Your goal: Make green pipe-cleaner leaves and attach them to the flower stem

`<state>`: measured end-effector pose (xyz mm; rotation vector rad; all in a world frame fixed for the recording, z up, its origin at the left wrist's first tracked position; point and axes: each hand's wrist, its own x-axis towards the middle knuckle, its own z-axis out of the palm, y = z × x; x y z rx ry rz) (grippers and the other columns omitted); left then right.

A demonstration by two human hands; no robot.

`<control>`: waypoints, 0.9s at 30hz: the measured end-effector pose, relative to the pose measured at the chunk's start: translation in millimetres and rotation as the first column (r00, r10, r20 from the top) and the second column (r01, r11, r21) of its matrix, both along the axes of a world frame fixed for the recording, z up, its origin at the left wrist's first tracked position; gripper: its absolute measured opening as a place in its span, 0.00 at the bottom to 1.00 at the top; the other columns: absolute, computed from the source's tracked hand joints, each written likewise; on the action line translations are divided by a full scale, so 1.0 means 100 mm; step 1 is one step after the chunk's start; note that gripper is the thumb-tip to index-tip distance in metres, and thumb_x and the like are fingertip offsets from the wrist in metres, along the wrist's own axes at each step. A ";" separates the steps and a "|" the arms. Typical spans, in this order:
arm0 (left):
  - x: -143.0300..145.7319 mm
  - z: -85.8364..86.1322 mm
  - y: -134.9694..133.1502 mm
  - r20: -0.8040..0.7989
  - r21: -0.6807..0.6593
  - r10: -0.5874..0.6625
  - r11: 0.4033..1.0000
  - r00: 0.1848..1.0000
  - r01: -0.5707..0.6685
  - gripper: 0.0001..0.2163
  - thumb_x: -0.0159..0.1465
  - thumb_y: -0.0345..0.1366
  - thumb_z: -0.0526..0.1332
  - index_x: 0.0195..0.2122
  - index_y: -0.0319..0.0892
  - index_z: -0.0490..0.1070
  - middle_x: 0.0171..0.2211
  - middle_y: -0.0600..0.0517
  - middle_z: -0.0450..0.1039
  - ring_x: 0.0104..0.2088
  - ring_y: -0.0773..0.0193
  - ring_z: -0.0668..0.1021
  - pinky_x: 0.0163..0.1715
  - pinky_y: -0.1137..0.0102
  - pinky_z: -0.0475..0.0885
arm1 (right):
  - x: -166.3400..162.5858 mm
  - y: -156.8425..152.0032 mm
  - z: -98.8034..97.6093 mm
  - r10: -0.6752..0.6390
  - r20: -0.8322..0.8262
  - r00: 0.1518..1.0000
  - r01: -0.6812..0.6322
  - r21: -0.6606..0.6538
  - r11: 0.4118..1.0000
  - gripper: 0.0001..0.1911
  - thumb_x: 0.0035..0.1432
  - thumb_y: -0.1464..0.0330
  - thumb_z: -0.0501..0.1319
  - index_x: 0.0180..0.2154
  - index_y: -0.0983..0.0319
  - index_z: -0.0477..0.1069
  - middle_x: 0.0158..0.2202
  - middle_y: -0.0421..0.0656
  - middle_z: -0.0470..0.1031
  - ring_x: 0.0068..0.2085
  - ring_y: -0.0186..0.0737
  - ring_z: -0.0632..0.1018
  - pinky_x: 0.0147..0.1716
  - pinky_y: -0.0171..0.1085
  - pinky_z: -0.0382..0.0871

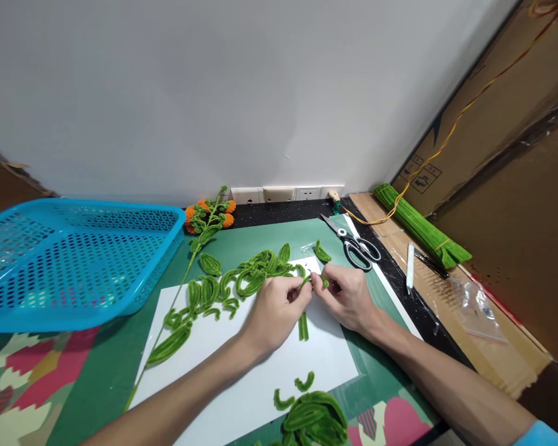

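Note:
Between the fingertips of my left hand (276, 310) and my right hand (346, 294) is a short green pipe cleaner (307, 280), pinched from both sides and bent. Straight green pipe cleaner pieces (304, 327) lie on the white sheet (242, 359) just below my hands. Behind and left of my left hand spreads a pile of green pipe cleaner leaves and curls (255, 272). One loose leaf (322, 251) sits beyond my right hand. Nearer to me is a heap of leaves (315, 418), with two small curled pieces (283, 401) beside it.
A blue perforated basket (167, 260) stands at the left. Orange pipe cleaner flowers (209, 214) on a long stem lie near the wall. Scissors (356, 244) rest on the green mat (255, 238). At the right are a pipe cleaner bundle (423, 229), a white pen-like stick (410, 267) and a plastic bag (478, 310).

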<state>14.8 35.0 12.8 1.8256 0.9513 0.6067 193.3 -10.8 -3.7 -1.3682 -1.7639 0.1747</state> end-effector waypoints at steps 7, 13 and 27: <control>-0.05 0.02 -0.02 0.034 0.018 -0.075 0.997 0.997 0.075 0.24 0.74 0.46 0.55 0.21 0.43 0.60 0.19 0.57 0.55 0.23 0.67 0.59 0.27 0.67 0.51 | -0.05 -0.02 0.01 0.006 0.033 0.999 -0.007 0.034 0.999 0.22 0.72 0.70 0.56 0.25 0.56 0.51 0.20 0.33 0.54 0.21 0.32 0.56 0.22 0.36 0.49; -0.03 0.01 -0.01 -0.012 0.019 -0.032 0.999 0.999 0.033 0.23 0.74 0.46 0.55 0.22 0.43 0.57 0.22 0.57 0.52 0.26 0.66 0.56 0.27 0.67 0.50 | -0.04 -0.03 0.00 0.047 0.092 0.995 -0.052 0.050 0.997 0.21 0.71 0.72 0.55 0.26 0.56 0.51 0.20 0.34 0.57 0.21 0.32 0.56 0.23 0.37 0.50; -0.04 0.00 0.01 0.068 -0.059 -0.079 0.995 0.995 0.083 0.22 0.73 0.44 0.55 0.22 0.42 0.59 0.22 0.57 0.51 0.26 0.66 0.56 0.27 0.67 0.50 | -0.05 -0.06 0.02 0.046 0.069 0.997 -0.049 0.045 0.998 0.18 0.72 0.71 0.57 0.27 0.57 0.57 0.22 0.34 0.60 0.22 0.32 0.60 0.24 0.36 0.53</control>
